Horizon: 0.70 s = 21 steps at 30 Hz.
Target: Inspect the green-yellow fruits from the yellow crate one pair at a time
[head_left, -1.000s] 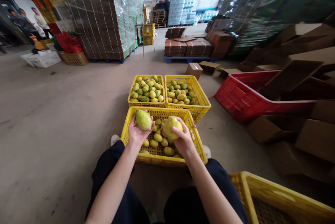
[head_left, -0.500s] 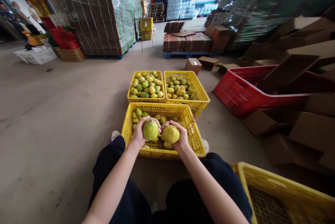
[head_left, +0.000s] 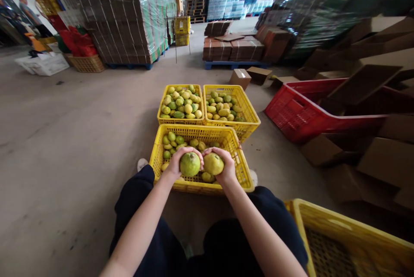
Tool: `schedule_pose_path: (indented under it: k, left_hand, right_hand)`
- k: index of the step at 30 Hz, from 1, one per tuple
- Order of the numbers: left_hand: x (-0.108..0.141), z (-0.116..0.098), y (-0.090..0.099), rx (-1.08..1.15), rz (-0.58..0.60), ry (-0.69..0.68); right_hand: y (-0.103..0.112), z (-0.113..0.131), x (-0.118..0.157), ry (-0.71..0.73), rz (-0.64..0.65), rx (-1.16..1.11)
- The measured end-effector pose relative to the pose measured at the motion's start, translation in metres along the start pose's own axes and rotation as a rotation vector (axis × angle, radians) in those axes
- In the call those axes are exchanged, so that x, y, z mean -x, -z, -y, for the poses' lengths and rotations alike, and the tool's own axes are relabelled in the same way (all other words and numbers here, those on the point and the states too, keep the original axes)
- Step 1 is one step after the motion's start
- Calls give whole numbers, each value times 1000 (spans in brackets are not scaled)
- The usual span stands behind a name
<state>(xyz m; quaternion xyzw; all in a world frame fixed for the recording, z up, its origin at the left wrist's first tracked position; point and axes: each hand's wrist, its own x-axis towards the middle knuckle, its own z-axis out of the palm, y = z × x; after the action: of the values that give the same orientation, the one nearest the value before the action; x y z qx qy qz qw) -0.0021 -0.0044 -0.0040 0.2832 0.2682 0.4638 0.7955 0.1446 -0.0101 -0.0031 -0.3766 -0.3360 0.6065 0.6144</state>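
My left hand (head_left: 175,165) is wrapped round a green papaya (head_left: 189,164) with its end facing up at me. In my right hand (head_left: 228,165) sits a yellower papaya (head_left: 214,164), cupped the same way. The two hands are side by side, fingertips close together, above the near yellow crate (head_left: 244,172). Inside that crate lie several loose green and yellow papayas (head_left: 171,136), partly hidden by my hands; bare slatted bottom shows between them.
Behind stand a fuller yellow crate (head_left: 159,111) on the left and another yellow crate (head_left: 251,115) on the right, both holding papayas. A red crate (head_left: 291,113) with cardboard lies at right. Another yellow crate (head_left: 299,225) is by my right leg. People (head_left: 29,11) stand far left.
Both hands have shifted slightly right with their papayas still held. The green papaya has turned a little, showing more of its end. The view has tilted slightly.
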Motion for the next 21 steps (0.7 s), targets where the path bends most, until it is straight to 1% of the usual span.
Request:
schedule_pose_path:
  k: [4, 6, 9, 12, 14, 16, 19, 21]
  left_hand:
    - [-1, 1, 0, -11, 12, 16]
    - [-1, 1, 0, -17, 27, 12]
    - [-2, 1, -1, 3, 30, 19]
    - [-5, 2, -2, 67, -10, 42]
    - [-7, 3, -3, 147, -63, 78]
    - [-8, 3, -2, 257, -145, 138]
    - [-8, 2, -1, 472, -313, 238]
    - [-6, 0, 0, 581, -413, 244]
  right_hand:
    - [2, 0, 0, 37, 1, 31]
    - [3, -1, 0, 16, 6, 13]
    - [3, -2, -1, -65, -3, -62]
    - [5, -6, -5, -205, -16, -171]
    - [8, -9, -8, -317, -21, -246]
    - [10, -11, -11, -398, -27, -299]
    - [10, -12, -12, -442, -24, -331]
    - [9, -11, -11, -459, -14, -332]
